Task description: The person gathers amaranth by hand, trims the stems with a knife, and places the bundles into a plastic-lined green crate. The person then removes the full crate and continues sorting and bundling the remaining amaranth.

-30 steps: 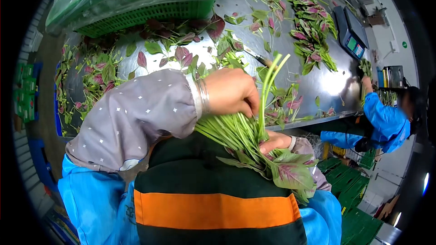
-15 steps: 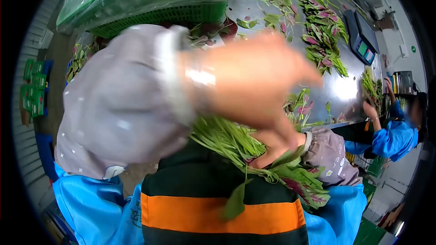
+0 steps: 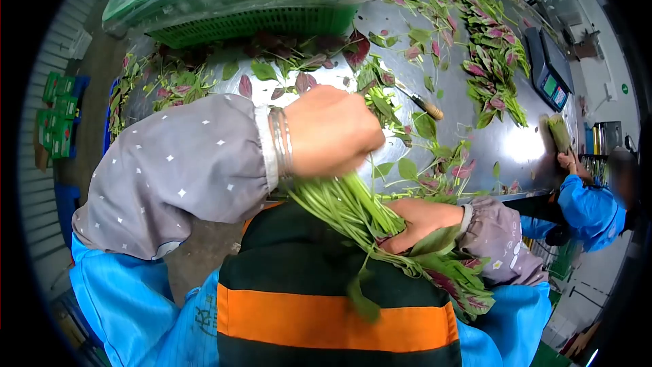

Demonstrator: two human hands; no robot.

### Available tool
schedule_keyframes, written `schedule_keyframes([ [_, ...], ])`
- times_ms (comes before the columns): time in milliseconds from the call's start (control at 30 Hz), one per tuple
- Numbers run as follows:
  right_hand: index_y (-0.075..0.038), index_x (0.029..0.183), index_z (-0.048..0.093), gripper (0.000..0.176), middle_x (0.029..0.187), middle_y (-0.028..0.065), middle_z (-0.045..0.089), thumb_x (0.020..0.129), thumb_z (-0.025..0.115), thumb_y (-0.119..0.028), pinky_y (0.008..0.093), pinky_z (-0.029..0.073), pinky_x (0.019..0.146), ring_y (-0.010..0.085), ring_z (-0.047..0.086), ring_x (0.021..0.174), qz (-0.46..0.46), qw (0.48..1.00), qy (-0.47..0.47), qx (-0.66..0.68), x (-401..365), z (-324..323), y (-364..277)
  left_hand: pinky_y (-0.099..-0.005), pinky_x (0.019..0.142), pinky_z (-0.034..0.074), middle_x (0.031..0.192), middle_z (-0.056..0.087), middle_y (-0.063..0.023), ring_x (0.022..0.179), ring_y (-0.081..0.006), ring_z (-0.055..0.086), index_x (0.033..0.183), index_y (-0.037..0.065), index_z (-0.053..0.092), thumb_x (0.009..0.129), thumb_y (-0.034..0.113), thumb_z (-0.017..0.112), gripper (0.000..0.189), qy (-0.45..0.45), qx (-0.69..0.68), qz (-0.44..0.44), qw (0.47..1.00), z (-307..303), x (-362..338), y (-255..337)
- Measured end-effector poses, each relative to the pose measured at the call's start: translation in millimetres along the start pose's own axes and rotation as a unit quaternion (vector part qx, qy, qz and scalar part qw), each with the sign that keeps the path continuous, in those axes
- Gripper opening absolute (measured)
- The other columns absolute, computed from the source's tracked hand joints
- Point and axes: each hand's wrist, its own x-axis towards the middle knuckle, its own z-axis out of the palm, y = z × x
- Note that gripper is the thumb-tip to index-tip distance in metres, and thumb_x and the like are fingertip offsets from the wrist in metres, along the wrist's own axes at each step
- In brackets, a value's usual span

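Observation:
A bunch of leafy greens (image 3: pixel 346 211) lies slantwise in front of my apron, its pale stems towards the upper left and its green and purple leaves at the lower right. My right hand (image 3: pixel 424 221) is closed around it near the leaves. My left hand (image 3: pixel 333 129), with bangles at the wrist, is a closed fist just above the stem ends. Its fingertips are turned away, and what they hold is hidden. One leaf (image 3: pixel 365 299) hangs blurred over the apron.
A wooden-handled tool (image 3: pixel 424 103) lies on the metal table (image 3: pixel 513 153) among loose leaves. Behind stand a plastic-lined green crate (image 3: pixel 258 24), a long row of greens (image 3: pixel 489 47) and a scale (image 3: pixel 549 75). At the right, a co-worker in blue (image 3: pixel 587 211) handles a bunch.
My left hand has moved left and down from over the table to the stem ends, and has closed. The tool has come into sight. My right hand still grips the bunch.

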Motion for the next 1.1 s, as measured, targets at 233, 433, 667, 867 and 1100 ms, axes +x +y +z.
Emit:
schedule_keyframes([
  [233,-0.005,0.122,0.045,0.062,0.104,0.0122,0.060,0.073,0.066,-0.037,0.0318,0.042,0.081,0.0217,0.057,0.094,-0.043,0.999,-0.005,0.010,-2,7,6,-0.0386,0.071,0.044,0.063,0.059,-0.0093,0.074,-0.0282,0.057,0.070,0.007,0.065,0.065,0.013,0.069,0.009,0.153,0.207,-0.084,0.963,-45,-7,-5],
  [433,-0.008,0.125,0.042,0.065,0.103,0.0109,0.060,0.071,0.067,-0.036,0.0312,0.042,0.081,0.0205,0.057,0.093,-0.001,0.999,-0.024,-0.033,-1,6,-8,-0.0336,0.076,0.045,0.072,0.063,-0.0130,0.074,-0.0275,0.060,0.083,0.006,0.067,0.071,0.029,0.070,0.027,-0.305,-0.001,-0.104,0.947,-11,-6,0],
  [667,-0.006,0.123,0.043,0.061,0.098,0.0079,0.060,0.073,0.066,-0.033,0.0305,0.042,0.080,0.0173,0.056,0.090,-0.065,0.998,-0.012,0.015,3,10,5,-0.0278,0.071,0.043,0.082,0.062,-0.0057,0.078,-0.0148,0.056,0.083,0.005,0.062,0.065,0.010,0.068,0.019,-0.301,-0.369,-0.090,0.875,10,-13,-7],
  [867,-0.003,0.114,0.049,0.046,0.092,0.0071,0.060,0.077,0.065,-0.027,0.0299,0.042,0.078,0.0147,0.054,0.085,-0.029,0.997,-0.029,0.065,1,5,-4,-0.0318,0.055,0.044,0.061,0.058,-0.0070,0.057,-0.0162,0.055,0.078,0.004,0.062,0.062,0.007,0.066,0.017,-0.273,-0.224,-0.035,0.935,-22,-6,-10],
  [1100,-0.003,0.106,0.051,0.041,0.087,0.0058,0.058,0.077,0.067,-0.027,0.0317,0.042,0.075,0.0155,0.052,0.082,-0.051,0.997,-0.047,0.032,5,2,9,-0.0340,0.063,0.049,0.063,0.062,-0.0099,0.061,-0.0237,0.063,0.079,0.009,0.063,0.066,0.005,0.058,0.014,0.003,0.256,-0.273,0.927,-103,-13,-39],
])
